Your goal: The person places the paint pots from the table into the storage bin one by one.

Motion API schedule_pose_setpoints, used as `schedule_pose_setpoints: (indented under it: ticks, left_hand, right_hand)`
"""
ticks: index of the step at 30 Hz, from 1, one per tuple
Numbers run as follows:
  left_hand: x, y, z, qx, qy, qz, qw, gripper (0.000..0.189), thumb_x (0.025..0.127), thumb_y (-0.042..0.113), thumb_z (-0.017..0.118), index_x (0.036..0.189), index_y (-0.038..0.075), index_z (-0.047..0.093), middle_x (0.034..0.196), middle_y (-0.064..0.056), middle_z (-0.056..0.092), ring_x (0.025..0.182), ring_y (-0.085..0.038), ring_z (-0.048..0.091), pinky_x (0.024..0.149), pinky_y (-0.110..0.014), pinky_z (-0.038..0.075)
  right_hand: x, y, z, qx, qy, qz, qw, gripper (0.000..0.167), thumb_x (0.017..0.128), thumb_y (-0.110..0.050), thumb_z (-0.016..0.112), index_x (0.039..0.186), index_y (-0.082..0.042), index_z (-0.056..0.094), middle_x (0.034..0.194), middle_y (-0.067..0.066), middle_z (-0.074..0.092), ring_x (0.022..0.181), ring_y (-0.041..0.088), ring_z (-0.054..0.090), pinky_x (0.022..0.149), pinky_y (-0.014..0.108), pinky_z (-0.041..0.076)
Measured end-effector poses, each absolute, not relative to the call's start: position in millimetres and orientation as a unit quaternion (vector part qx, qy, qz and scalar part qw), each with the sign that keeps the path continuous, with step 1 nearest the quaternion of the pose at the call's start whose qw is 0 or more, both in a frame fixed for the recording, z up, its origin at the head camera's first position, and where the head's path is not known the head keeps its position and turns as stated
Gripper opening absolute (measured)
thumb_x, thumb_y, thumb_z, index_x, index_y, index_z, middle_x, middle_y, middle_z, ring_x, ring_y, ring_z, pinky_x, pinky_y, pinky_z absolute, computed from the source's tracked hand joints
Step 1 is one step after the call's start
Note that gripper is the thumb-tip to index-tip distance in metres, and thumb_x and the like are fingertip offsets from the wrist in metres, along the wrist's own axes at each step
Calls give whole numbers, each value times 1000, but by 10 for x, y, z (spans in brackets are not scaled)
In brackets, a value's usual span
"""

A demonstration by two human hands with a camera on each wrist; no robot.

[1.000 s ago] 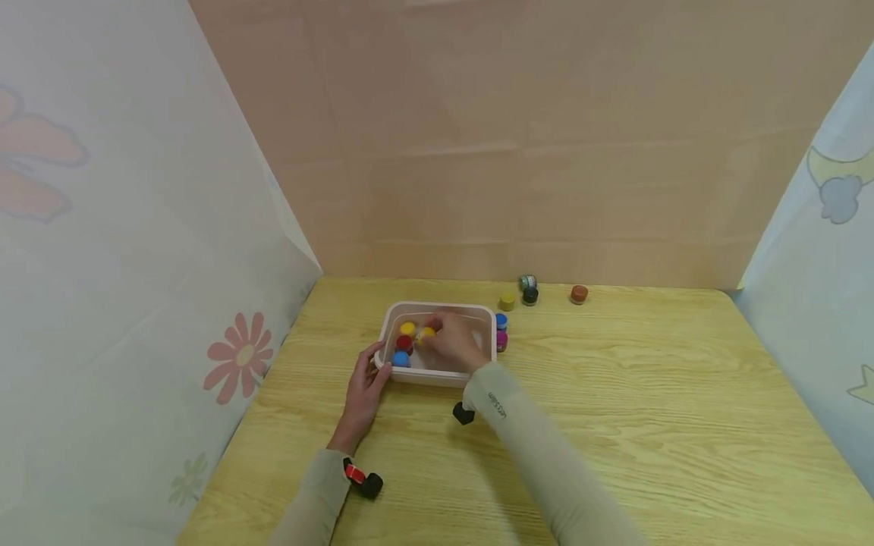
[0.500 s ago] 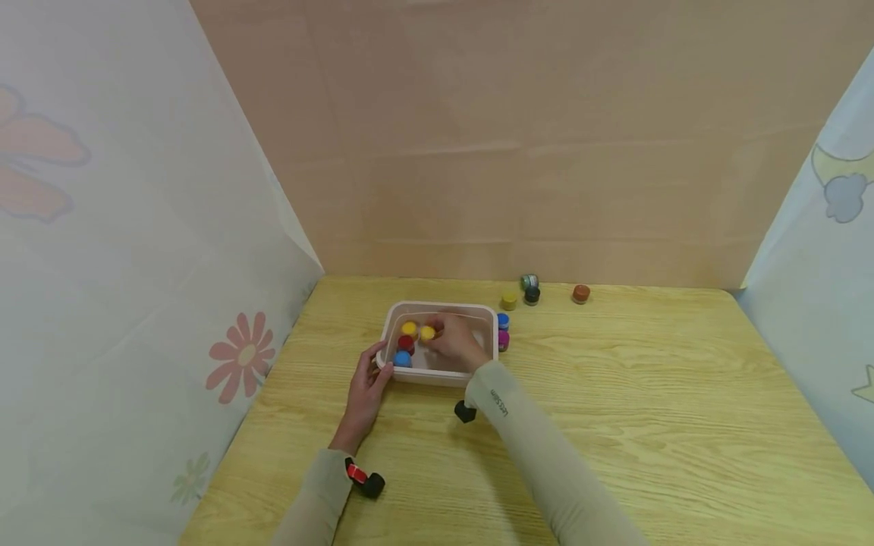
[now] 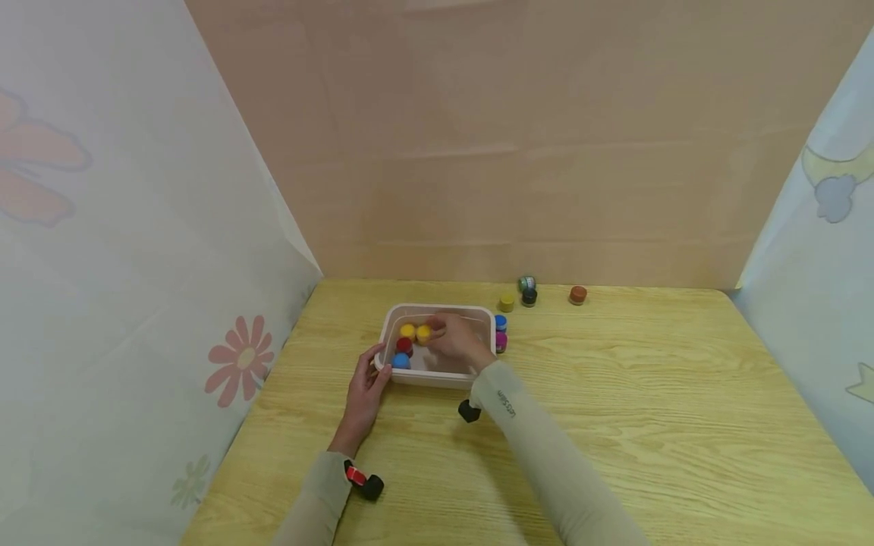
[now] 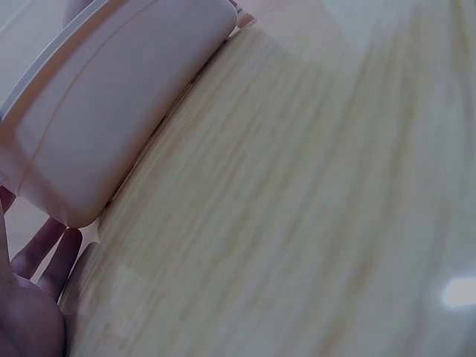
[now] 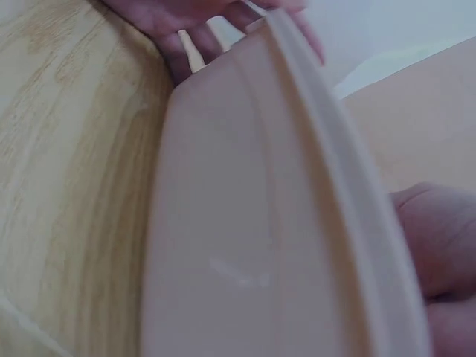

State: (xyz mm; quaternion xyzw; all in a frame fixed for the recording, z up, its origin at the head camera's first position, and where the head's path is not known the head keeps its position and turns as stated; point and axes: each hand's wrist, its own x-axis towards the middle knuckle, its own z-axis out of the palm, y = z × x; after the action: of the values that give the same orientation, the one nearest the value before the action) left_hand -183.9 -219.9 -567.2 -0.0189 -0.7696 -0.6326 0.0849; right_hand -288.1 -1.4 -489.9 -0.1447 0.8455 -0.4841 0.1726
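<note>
A pale pink plastic box (image 3: 437,377) stands on the table, its wall (image 4: 111,111) close in the left wrist view. My left hand (image 3: 362,394) grips its near left corner, thumb at the rim and fingers around the outside. Inside, my right hand (image 3: 456,337) pinches a small yellow-lidded paint jar (image 3: 423,334) with its fingertips. That jar is right beside another yellow-lidded jar (image 3: 407,331). A dark red jar (image 3: 404,346) and a blue jar (image 3: 400,361) stand along the left side. In the right wrist view the wall hides most of my right hand (image 5: 442,253).
Right of the box are a blue jar (image 3: 501,322) and a magenta jar (image 3: 501,341). Behind them stand a yellow jar (image 3: 506,302), a black jar (image 3: 529,296) and an orange-red jar (image 3: 577,295). A green jar (image 3: 526,283) lies on its side near the back edge.
The yellow-lidded jar at my right hand has shifted slightly left, closer to the other yellow one. My right wrist has moved a little right. The left hand keeps its place at the box.
</note>
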Motion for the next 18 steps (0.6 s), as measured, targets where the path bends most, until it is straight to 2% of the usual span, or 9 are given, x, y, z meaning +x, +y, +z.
schedule_pose_setpoints:
  ticks: [4, 13, 14, 18]
  left_hand:
    - [-1822, -2202, -5663, -14, -770, -632, 87, 47, 106, 37, 60, 151, 30, 46, 165, -4, 35, 144, -33, 48, 114, -57, 40]
    - [-1811, -2198, -5645, -11, -776, -625, 86, 46, 107, 37, 57, 152, 30, 46, 164, -4, 37, 143, -31, 49, 112, -49, 44]
    - [-1813, -2196, -5648, -11, -775, -626, 85, 46, 107, 37, 57, 151, 31, 46, 164, -3, 37, 144, -30, 49, 112, -43, 45]
    - [-1819, -2187, -5653, -19, -772, -630, 82, 47, 107, 38, 58, 151, 31, 45, 164, -2, 36, 145, -30, 48, 113, -46, 43]
  right_hand:
    - [-2855, 78, -4776, -156, 836, -499, 168, 50, 97, -8, 71, 144, -6, 58, 141, 17, 62, 122, 32, 63, 103, 45, 54]
    - [-2914, 483, -4445, -184, 842, -500, 88, 39, 100, -9, 68, 138, -6, 63, 139, 22, 62, 121, 36, 65, 99, 47, 56]
    - [-2931, 547, -4426, -179, 842, -502, 81, 38, 100, -9, 68, 138, -7, 63, 139, 23, 62, 121, 37, 65, 98, 48, 56]
    - [-3001, 812, -4423, -153, 844, -511, 48, 37, 100, -12, 67, 137, -8, 64, 135, 21, 64, 121, 37, 65, 99, 50, 55]
